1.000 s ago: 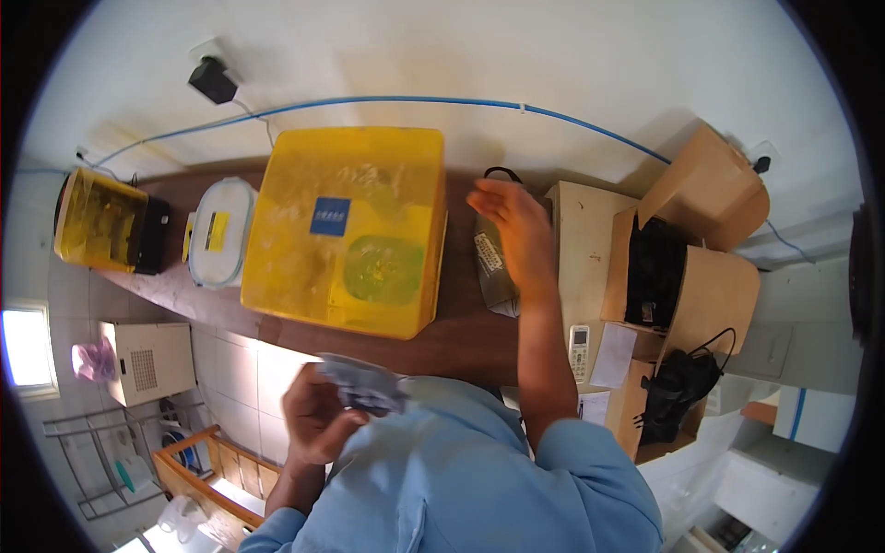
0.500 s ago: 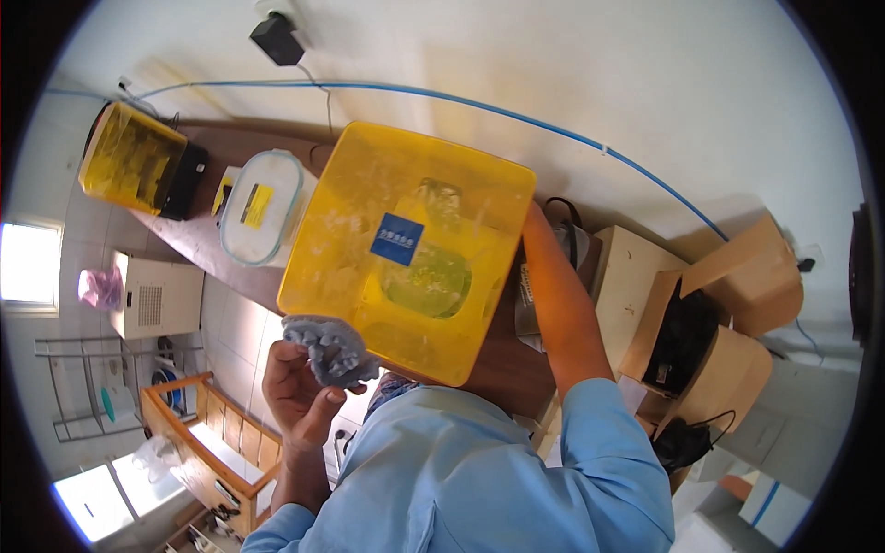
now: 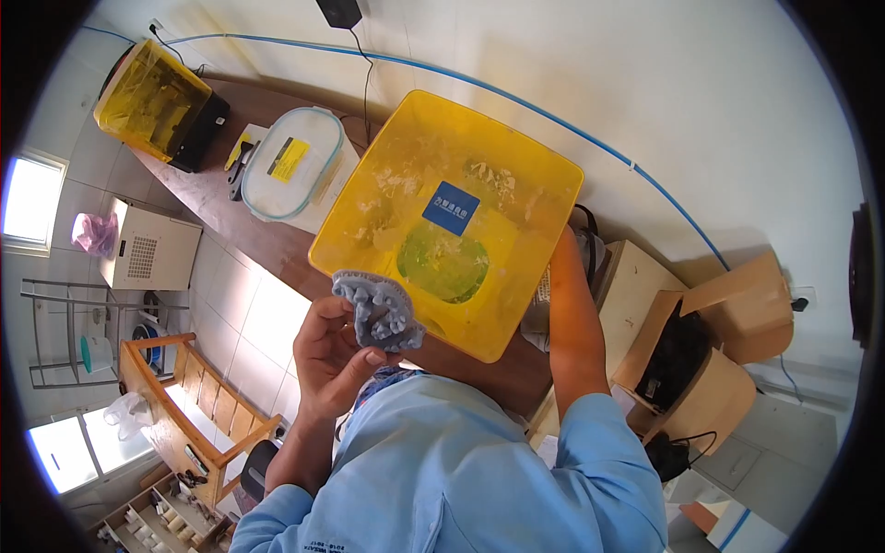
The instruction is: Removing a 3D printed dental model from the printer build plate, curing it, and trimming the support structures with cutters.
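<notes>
A grey, lumpy resin print (image 3: 395, 324), with a toothed rim and rows of small nubs, is pinched between the thumb and fingers of my left hand (image 3: 324, 358). I hold it up in front of the near left corner of a large see-through yellow cover (image 3: 369, 207). White smears and a blue label mark the cover's top, and a green oval shows through it. My right forearm (image 3: 579, 323) reaches along the cover's right side. Behind that edge my right hand is hidden, so its fingers do not show.
On the brown table (image 3: 277, 249), a clear lidded container (image 3: 295, 166) and a yellow-hooded black machine (image 3: 157, 101) stand left of the cover. An open cardboard box (image 3: 668, 359) lies to the right. A wooden frame (image 3: 189, 405) stands at lower left. A blue cable (image 3: 516, 97) crosses the wall.
My view has shifted, so the cover sits farther right and higher. The left hand has turned the grey print, and more of its nubbed face shows. My right arm stays at the cover's side.
</notes>
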Demonstrator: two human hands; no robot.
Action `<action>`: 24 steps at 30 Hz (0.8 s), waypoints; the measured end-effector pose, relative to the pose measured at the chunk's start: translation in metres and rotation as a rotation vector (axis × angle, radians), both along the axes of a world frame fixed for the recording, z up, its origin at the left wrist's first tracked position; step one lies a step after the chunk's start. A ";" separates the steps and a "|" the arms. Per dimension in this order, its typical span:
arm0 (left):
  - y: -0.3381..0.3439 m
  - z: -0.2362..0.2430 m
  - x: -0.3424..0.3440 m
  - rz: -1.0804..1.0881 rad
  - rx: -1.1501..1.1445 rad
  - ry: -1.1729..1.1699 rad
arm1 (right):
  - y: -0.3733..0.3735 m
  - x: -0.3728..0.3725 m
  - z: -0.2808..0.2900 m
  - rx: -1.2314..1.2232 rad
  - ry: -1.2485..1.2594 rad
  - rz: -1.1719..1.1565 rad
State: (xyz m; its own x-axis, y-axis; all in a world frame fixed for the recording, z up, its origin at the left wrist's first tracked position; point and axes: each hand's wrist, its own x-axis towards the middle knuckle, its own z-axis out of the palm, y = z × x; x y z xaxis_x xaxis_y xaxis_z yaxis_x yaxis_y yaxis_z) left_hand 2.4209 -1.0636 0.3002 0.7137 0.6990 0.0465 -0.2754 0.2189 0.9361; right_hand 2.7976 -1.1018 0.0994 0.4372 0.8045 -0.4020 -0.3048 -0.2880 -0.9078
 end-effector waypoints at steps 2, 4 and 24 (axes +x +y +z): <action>0.001 0.001 0.003 -0.011 -0.008 -0.007 | -0.007 -0.001 0.000 0.006 0.012 -0.048; 0.000 0.002 0.002 -0.010 -0.009 -0.010 | -0.009 -0.003 -0.002 0.019 0.029 -0.086; 0.007 0.005 0.017 0.116 0.033 -0.027 | -0.029 -0.034 -0.029 0.002 -0.179 -0.412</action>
State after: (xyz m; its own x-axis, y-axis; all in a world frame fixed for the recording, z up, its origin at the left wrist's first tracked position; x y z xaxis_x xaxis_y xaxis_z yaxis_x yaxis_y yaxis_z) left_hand 2.4375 -1.0569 0.3049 0.6264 0.7745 0.0888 -0.3218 0.1531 0.9343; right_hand 2.7641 -1.1312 0.0699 0.7841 0.5492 -0.2891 -0.2315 -0.1733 -0.9573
